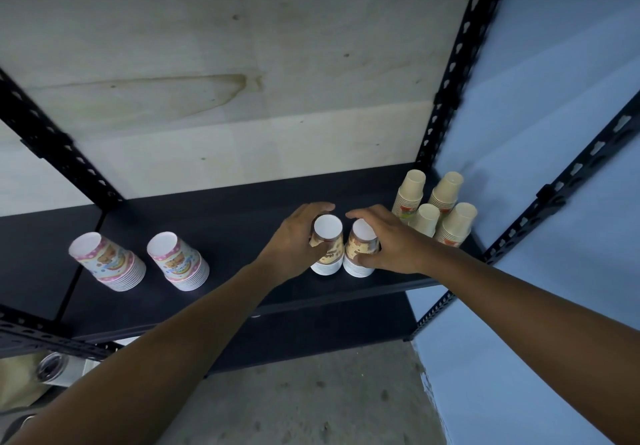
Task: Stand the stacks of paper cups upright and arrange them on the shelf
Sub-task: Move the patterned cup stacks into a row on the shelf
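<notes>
Both hands gripping: left hand (299, 236) on one brown cup stack (325, 250), right hand (384, 243) on its neighbour (358, 254), standing them together; pink stacks (178, 261) left of them and tan stacks (446, 209) to their right already standing upright

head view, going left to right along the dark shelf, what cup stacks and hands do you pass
Left pink cup stack → right pink cup stack → left hand on the left brown cup stack → right brown cup stack under the right hand → cluster of four tan cup stacks in the right corner.

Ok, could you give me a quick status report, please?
Left hand, right hand each grip a brown stack. Pink, beige stacks upright. Nothing blocking.
</notes>
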Available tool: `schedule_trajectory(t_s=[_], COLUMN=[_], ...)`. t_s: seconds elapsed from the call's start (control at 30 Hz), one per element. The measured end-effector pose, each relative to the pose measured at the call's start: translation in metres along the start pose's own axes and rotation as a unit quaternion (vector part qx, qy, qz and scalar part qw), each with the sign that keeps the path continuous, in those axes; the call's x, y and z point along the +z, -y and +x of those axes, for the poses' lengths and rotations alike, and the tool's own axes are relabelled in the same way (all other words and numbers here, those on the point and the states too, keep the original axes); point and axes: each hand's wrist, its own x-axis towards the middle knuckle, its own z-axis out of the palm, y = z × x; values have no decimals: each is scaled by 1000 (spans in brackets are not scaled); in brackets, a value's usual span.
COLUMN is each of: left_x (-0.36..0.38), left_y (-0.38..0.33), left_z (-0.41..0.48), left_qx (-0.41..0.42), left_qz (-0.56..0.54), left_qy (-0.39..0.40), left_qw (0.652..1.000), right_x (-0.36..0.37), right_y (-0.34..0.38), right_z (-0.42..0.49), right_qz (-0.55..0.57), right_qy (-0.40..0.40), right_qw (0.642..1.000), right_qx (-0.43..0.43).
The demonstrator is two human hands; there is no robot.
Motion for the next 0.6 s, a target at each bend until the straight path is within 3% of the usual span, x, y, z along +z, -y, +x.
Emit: schedule_trajectory(t_s=[0.6], left_x=[6], left_y=[7], left_z=[-16], left_qx=[-51], left_qz=[6], left_qy=[-16], left_qw=[999], right_x=[-4], right_y=[-3], right_z=[-1], right_qz=[-13], right_qy=[4], right_qw=[1000], right_qx=[7])
